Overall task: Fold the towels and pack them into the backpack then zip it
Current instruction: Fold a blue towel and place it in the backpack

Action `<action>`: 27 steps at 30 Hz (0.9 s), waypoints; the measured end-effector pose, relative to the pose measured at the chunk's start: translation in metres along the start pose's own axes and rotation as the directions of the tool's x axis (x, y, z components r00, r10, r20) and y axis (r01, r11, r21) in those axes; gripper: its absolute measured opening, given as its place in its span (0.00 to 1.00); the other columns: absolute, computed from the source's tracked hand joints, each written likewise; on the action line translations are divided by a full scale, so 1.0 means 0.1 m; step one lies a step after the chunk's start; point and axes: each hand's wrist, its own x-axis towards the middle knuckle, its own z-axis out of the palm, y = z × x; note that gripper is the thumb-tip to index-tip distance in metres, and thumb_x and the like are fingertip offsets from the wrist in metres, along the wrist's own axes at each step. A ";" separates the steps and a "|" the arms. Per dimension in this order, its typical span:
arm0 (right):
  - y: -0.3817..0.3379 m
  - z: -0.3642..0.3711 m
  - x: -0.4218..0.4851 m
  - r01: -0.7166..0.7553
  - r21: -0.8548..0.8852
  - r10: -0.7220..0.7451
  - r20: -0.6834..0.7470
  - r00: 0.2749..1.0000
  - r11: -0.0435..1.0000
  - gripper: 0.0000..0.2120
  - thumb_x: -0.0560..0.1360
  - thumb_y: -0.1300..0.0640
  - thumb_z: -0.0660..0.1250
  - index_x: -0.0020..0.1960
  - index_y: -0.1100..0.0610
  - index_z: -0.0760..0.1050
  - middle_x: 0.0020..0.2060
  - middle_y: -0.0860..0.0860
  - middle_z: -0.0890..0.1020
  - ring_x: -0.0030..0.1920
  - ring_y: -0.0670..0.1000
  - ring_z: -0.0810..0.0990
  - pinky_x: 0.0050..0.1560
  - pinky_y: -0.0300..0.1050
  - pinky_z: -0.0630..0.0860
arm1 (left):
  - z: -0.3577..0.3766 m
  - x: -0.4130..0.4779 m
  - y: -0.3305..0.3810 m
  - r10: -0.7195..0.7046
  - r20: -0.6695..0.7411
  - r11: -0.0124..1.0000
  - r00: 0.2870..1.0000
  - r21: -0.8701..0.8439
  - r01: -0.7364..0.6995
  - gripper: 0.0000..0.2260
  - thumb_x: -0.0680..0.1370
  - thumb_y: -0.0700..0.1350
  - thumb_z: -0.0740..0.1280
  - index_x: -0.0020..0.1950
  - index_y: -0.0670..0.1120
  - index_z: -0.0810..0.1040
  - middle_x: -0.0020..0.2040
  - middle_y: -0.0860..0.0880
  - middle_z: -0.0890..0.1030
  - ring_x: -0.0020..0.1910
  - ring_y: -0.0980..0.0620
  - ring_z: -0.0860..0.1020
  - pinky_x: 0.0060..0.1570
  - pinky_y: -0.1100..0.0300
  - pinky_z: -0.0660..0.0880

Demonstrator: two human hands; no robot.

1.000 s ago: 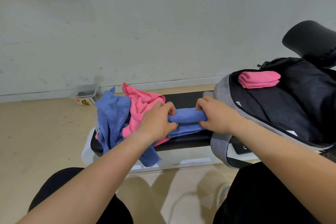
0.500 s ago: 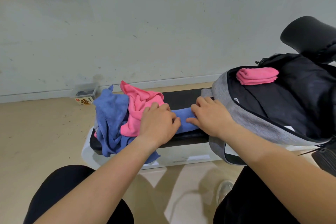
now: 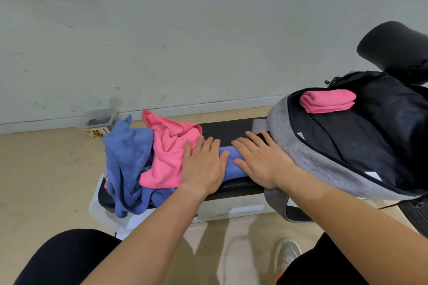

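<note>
Both hands lie flat, fingers straight and slightly spread, palms down on a folded blue microfibre towel point(image 3: 231, 165). The left hand point(image 3: 203, 166) covers its left end and the right hand point(image 3: 261, 162) its right end, so only a narrow band of blue shows between them. The towel sits on the black padded counter point(image 3: 227, 127), close to its near edge. Behind the fingertips a bare strip of black padding runs to the far edge.

To the left, a crumpled pink microfibre towel point(image 3: 169, 150) touches the left hand. It lies on a crumpled blue microfibre towel point(image 3: 127, 162), which spills over the counter's left end and near edge.

On the right, a grey fabric backpack with black lining point(image 3: 301, 155) rests on the counter's right end and overhangs it. Its mouth is unzipped and gapes wide toward the person, and the right hand is just beside its grey wall. A folded pink towel point(image 3: 327, 100) lies inside, up at the far rim, with bare black lining below it.

A small clear plastic box point(image 3: 97, 120) stands on the beige floor point(image 3: 46, 180) by the wall, behind the counter's left end.
</note>
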 end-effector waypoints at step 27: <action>1.57 -1.08 -1.10 -0.281 0.894 0.620 0.004 0.784 0.349 0.21 0.70 0.56 0.75 0.60 0.50 0.72 0.56 0.51 0.79 0.58 0.50 0.79 0.60 0.50 0.77 | -1.09 0.61 1.31 0.074 0.156 0.272 0.985 -0.953 0.131 0.23 0.65 0.49 0.72 0.59 0.48 0.76 0.57 0.46 0.81 0.55 0.47 0.81 0.53 0.47 0.79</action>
